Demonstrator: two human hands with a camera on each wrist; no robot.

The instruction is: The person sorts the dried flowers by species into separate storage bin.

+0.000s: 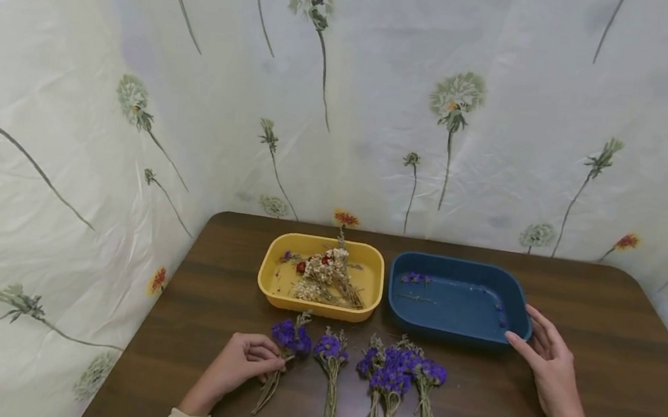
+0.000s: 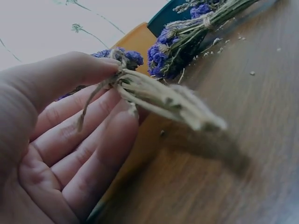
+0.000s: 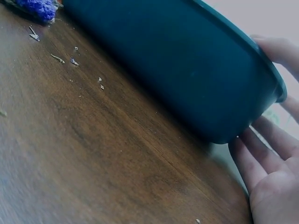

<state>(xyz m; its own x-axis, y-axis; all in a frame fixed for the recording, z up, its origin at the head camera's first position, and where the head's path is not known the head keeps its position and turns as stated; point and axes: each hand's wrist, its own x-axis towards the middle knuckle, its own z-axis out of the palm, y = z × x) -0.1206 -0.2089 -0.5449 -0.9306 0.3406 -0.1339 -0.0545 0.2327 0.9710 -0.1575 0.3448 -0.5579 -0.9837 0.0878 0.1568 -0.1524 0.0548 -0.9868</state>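
Note:
In the head view my left hand [image 1: 242, 363] pinches a small bunch of purple dried flowers [image 1: 292, 337] between thumb and fingers. The left wrist view shows its stems [image 2: 159, 100] tied with twine, cut ends lifted off the table. My right hand [image 1: 551, 374] holds the right end of a blue tray [image 1: 450, 333], thumb at the rim and fingers along its outer wall. Inside the tray lie loose purple petals and a thin stem. Between my hands lie a single tied purple bunch [image 1: 329, 377] and a cluster of purple bunches [image 1: 397, 379].
A yellow tray [image 1: 263, 287] with white and red dried flowers [image 1: 326, 271] stands left of the blue one. Plant crumbs [image 3: 74, 61] are scattered on the brown wooden table [image 1: 624, 359]. A flower-printed curtain [image 1: 373, 101] hangs behind and at the left.

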